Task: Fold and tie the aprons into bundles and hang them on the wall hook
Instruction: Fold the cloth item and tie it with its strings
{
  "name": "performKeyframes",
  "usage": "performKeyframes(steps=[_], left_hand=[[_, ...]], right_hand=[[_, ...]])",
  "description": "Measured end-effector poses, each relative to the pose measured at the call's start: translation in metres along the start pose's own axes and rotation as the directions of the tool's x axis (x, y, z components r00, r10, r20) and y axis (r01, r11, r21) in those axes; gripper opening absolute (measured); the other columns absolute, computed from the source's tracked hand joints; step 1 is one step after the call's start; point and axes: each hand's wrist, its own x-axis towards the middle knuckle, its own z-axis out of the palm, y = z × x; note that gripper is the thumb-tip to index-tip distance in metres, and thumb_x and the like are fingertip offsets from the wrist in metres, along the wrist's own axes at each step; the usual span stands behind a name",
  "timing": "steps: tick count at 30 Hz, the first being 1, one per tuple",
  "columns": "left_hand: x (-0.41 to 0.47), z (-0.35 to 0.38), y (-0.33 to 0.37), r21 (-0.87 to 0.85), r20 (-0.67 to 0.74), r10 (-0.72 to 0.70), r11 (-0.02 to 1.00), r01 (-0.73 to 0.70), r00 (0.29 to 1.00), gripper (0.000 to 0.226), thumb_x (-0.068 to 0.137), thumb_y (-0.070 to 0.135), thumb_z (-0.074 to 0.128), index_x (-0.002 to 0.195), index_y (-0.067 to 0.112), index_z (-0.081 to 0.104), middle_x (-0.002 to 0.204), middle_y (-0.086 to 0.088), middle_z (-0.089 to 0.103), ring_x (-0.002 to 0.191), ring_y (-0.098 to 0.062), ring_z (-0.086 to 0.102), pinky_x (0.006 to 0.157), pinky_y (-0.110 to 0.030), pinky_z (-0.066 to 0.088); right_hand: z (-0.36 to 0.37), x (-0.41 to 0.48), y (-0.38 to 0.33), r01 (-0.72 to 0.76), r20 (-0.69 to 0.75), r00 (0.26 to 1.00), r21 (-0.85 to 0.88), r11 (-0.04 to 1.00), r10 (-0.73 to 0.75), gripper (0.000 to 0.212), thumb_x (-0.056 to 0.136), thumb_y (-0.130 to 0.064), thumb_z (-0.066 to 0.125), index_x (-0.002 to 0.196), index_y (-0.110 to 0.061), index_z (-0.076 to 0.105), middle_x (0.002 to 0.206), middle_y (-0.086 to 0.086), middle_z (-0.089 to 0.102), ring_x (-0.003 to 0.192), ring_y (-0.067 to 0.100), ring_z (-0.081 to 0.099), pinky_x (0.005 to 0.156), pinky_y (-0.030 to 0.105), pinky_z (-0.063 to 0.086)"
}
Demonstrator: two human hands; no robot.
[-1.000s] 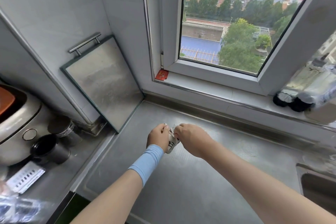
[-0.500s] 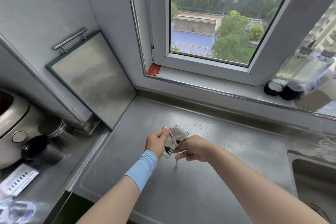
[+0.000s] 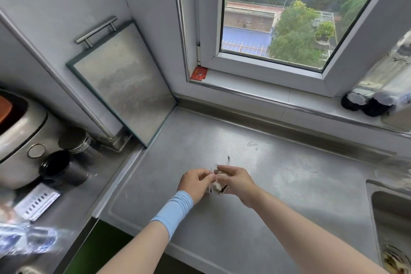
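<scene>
From the head view, your left hand (image 3: pixel 195 182) and right hand (image 3: pixel 236 179) meet above the middle of the steel surface (image 3: pixel 255 218), knuckles toward you. Between them sits the apron bundle (image 3: pixel 219 187), a small pale wad of cloth with dark markings, pressed between both palms. Your left hand is curled closed, its fingertips pinching a thin tie string (image 3: pixel 212 170) at the top of the bundle. Your right hand is closed around the bundle's right side, thumb and fingers pinching the cloth near the same spot. A short loose end of string (image 3: pixel 228 159) sticks up just past your right fingers. Whether the bundle touches the surface or hangs just over it, you cannot tell. A light blue wristband (image 3: pixel 173 212) wraps your left wrist.

At the back left, a steel cutting board (image 3: pixel 124 87) with a bar handle leans against the wall corner, its lower edge on the surface. Farther left, on a lower level, stand a rice cooker (image 3: pixel 20 140), a metal canister (image 3: pixel 76 140) and a dark cup (image 3: pixel 59 168), close together. A white card (image 3: pixel 37 202) lies in front of them. A sink (image 3: pixel 391 224) opens at the right edge. A small red tag (image 3: pixel 199 73) sits at the window frame's lower left corner, and two dark-capped bottles (image 3: pixel 364 104) lie on the sill at right, blurred.
</scene>
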Motion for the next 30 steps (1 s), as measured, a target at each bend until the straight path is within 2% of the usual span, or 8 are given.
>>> performKeyframes(steps=[6, 9, 12, 15, 18, 22, 25, 30], left_hand=[[-0.003, 0.015, -0.018, 0.008, -0.023, -0.079, 0.997, 0.079, 0.997, 0.01, 0.086, 0.03, 0.068, 0.086, 0.025, 0.077, 0.081, 0.012, 0.074, 0.082, -0.008, 0.068, 0.081, -0.019, 0.051], [-0.002, 0.027, -0.016, -0.031, -0.046, -0.121, 0.992, 0.12, 0.992, 0.015, 0.088, 0.027, 0.065, 0.076, 0.027, 0.075, 0.075, 0.014, 0.073, 0.078, -0.007, 0.067, 0.072, -0.011, 0.046], [0.0, 0.041, -0.013, 0.073, -0.121, -0.099, 0.991, 0.109, 0.988, 0.018, 0.088, 0.031, 0.063, 0.077, 0.024, 0.075, 0.075, 0.01, 0.072, 0.074, -0.011, 0.065, 0.064, -0.013, 0.043], [0.004, 0.052, -0.015, 0.191, -0.194, -0.032, 0.979, 0.069, 0.98, 0.019, 0.09, 0.034, 0.061, 0.089, 0.022, 0.076, 0.088, 0.001, 0.074, 0.084, -0.02, 0.064, 0.073, -0.023, 0.045], [0.006, 0.059, -0.023, 0.289, -0.238, 0.065, 0.957, 0.007, 0.969, 0.018, 0.091, 0.032, 0.06, 0.092, 0.024, 0.076, 0.095, 0.001, 0.069, 0.092, -0.022, 0.059, 0.077, -0.027, 0.045], [0.003, 0.071, -0.03, 0.328, -0.199, 0.147, 0.942, -0.075, 0.969, 0.017, 0.091, 0.023, 0.061, 0.087, 0.016, 0.075, 0.085, -0.005, 0.061, 0.078, -0.023, 0.059, 0.069, -0.03, 0.047], [0.006, 0.075, -0.028, 0.253, -0.195, 0.136, 0.964, -0.084, 0.971, 0.014, 0.089, 0.017, 0.063, 0.089, 0.014, 0.077, 0.083, -0.007, 0.062, 0.077, -0.02, 0.058, 0.07, -0.023, 0.042], [0.024, 0.068, -0.025, 0.362, 0.062, 0.202, 0.908, -0.21, 0.977, 0.014, 0.085, 0.012, 0.064, 0.073, 0.009, 0.072, 0.079, -0.002, 0.052, 0.09, -0.023, 0.051, 0.08, -0.026, 0.038]], right_hand=[[0.012, -0.005, 0.037, 0.073, -0.039, 0.997, -0.005, 0.997, -0.073, 0.033, 0.086, -0.001, 0.072, 0.116, -0.014, 0.065, 0.1, -0.007, 0.074, 0.089, -0.001, 0.07, 0.077, 0.014, 0.054], [0.01, 0.003, 0.048, 0.021, -0.177, 0.984, 0.096, 0.995, -0.004, 0.024, 0.087, -0.011, 0.074, 0.111, -0.014, 0.07, 0.106, 0.002, 0.075, 0.097, 0.013, 0.071, 0.092, 0.034, 0.057], [0.008, 0.007, 0.053, -0.061, -0.31, 0.938, 0.29, 0.955, 0.154, 0.045, 0.077, -0.011, 0.082, 0.119, -0.009, 0.066, 0.107, 0.012, 0.074, 0.098, 0.026, 0.072, 0.095, 0.05, 0.055], [0.005, 0.006, 0.053, -0.092, -0.337, 0.901, 0.466, 0.88, 0.273, 0.069, 0.076, -0.004, 0.082, 0.137, -0.009, 0.05, 0.118, 0.019, 0.067, 0.092, 0.028, 0.071, 0.084, 0.046, 0.059], [0.002, 0.004, 0.053, -0.125, -0.237, 0.93, 0.517, 0.847, 0.281, 0.039, 0.084, -0.001, 0.073, 0.122, 0.004, 0.063, 0.098, 0.016, 0.073, 0.077, 0.024, 0.071, 0.06, 0.03, 0.058], [-0.005, 0.002, 0.061, -0.085, -0.232, 0.959, 0.318, 0.944, 0.164, 0.015, 0.092, -0.013, 0.068, 0.103, -0.004, 0.073, 0.097, 0.011, 0.076, 0.094, 0.027, 0.072, 0.092, 0.046, 0.056], [-0.01, -0.003, 0.062, 0.065, -0.301, 0.951, -0.043, 0.997, -0.075, 0.007, 0.089, -0.017, 0.07, 0.087, -0.013, 0.075, 0.086, 0.002, 0.077, 0.09, 0.021, 0.072, 0.09, 0.041, 0.057], [-0.024, -0.008, 0.063, 0.35, -0.132, 0.842, -0.603, 0.717, -0.523, 0.007, 0.086, -0.016, 0.073, 0.083, -0.02, 0.069, 0.093, -0.011, 0.062, 0.07, 0.004, 0.056, 0.068, 0.013, 0.042]])
